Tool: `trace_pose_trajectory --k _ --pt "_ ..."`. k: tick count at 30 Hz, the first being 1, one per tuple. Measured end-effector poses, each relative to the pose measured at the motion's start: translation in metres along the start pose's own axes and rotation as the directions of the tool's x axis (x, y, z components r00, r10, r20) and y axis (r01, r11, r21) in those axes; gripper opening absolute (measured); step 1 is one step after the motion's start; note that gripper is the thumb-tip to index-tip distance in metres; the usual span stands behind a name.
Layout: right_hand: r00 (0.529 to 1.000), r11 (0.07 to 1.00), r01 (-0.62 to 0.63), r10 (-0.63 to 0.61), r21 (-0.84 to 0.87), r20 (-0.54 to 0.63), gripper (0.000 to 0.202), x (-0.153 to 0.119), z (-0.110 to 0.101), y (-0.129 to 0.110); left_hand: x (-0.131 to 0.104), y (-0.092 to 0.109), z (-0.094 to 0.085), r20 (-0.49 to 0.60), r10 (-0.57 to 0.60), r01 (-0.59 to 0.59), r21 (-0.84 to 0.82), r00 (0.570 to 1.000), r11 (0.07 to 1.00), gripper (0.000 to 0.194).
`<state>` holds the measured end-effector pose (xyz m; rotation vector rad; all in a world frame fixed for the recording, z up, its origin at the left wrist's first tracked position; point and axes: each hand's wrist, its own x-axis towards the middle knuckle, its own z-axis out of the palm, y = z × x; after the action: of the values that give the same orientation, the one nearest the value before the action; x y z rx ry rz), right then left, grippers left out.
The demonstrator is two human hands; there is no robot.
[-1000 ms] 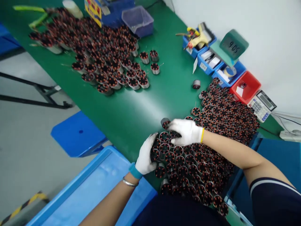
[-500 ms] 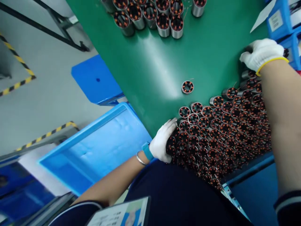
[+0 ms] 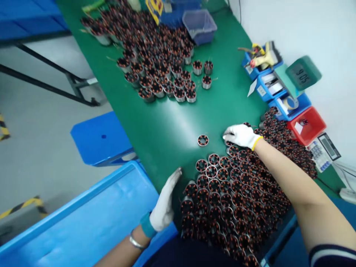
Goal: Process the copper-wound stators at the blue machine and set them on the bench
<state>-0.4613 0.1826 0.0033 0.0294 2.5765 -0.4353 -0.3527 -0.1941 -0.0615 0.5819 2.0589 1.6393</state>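
Observation:
A large group of motor stators [image 3: 235,187], metal rings with copper windings inside, stands packed on the green table [image 3: 178,122]. My left hand [image 3: 164,202], in a white glove, is held flat with its fingers stretched out, just left of the group and a small gap away from it. My right hand [image 3: 240,135], gloved in white with a yellow cuff, reaches to the far edge of the group. Its fingers bend down around a stator [image 3: 229,142], partly covered by the hand. One single stator [image 3: 203,140] stands apart, left of my right hand.
A second cluster of stators [image 3: 155,55] covers the far table, near a purple bin [image 3: 199,26]. Along the right are blue bins [image 3: 269,87], a digital clock [image 3: 303,73], a red bin [image 3: 307,126] and a calculator [image 3: 322,152]. A blue stool [image 3: 101,137] and blue tub [image 3: 83,215] stand left.
The view has shifted to take in more of the far table. My right hand has moved left along the group's far edge. My left hand has come away from the stators, its fingers straightened.

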Motion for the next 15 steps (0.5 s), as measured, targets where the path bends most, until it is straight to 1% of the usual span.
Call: trace_pose_trajectory --k 1,3,5,6,7,8,9,10,11,12,13,14,15 --pt "1.0 1.0 0.004 -0.004 0.015 0.002 0.029 -0.005 0.003 0.0 0.022 0.0 -0.003 -0.032 0.019 -0.019 -0.021 0.999 1.0 0.075" --pt "1.0 0.999 0.004 -0.003 0.032 -0.026 0.031 -0.012 0.009 -0.002 0.074 0.002 -0.004 -0.035 0.086 -0.088 -0.053 0.996 0.995 0.072" --pt "0.998 0.999 0.014 -0.012 0.043 -0.061 0.03 -0.016 0.014 -0.006 0.125 0.008 0.006 0.001 0.156 -0.156 -0.01 0.988 0.988 0.069" --pt "0.997 0.999 0.026 -0.023 0.047 -0.073 0.028 -0.016 0.016 -0.01 0.144 0.012 0.014 0.029 0.176 -0.176 0.011 0.984 0.984 0.067" --pt "0.996 0.998 0.041 -0.037 0.052 -0.08 0.027 -0.017 0.018 -0.013 0.157 0.017 0.023 0.052 0.189 -0.191 0.031 0.981 0.981 0.065" --pt "0.995 0.997 0.057 -0.052 0.058 -0.081 0.025 -0.018 0.018 -0.017 0.164 0.021 0.032 0.073 0.2 -0.204 0.051 0.977 0.978 0.062" --pt "0.995 0.996 0.069 -0.063 0.064 -0.083 0.024 -0.018 0.018 -0.02 0.165 0.024 0.04 0.097 0.209 -0.215 0.067 0.973 0.974 0.061" --pt "0.994 0.995 0.073 -0.066 0.07 -0.092 0.023 -0.019 0.016 -0.023 0.163 0.026 0.045 0.113 0.215 -0.225 0.083 0.97 0.971 0.061" --pt "0.992 0.995 0.069 -0.06 0.075 -0.113 0.024 -0.019 0.014 -0.025 0.159 0.025 0.046 0.113 0.214 -0.226 0.104 0.97 0.969 0.062" --pt "0.988 0.995 0.055 -0.043 0.079 -0.147 0.026 -0.018 0.011 -0.026 0.155 0.023 0.042 0.091 0.203 -0.214 0.132 0.975 0.968 0.063" --pt "0.981 0.996 0.033 -0.017 0.083 -0.193 0.03 -0.016 0.007 -0.026 0.153 0.019 0.032 0.041 0.182 -0.186 0.167 0.983 0.968 0.066" --pt "0.968 0.996 0.009 0.014 0.09 -0.249 0.035 -0.013 0.003 -0.024 0.155 0.013 0.015 -0.036 0.152 -0.142 0.205 0.988 0.968 0.07" --pt "0.95 0.996 -0.022 0.049 0.09 -0.309 0.041 -0.007 -0.002 -0.021 0.161 0.007 -0.006 -0.137 0.114 -0.078 0.245 0.984 0.966 0.076"
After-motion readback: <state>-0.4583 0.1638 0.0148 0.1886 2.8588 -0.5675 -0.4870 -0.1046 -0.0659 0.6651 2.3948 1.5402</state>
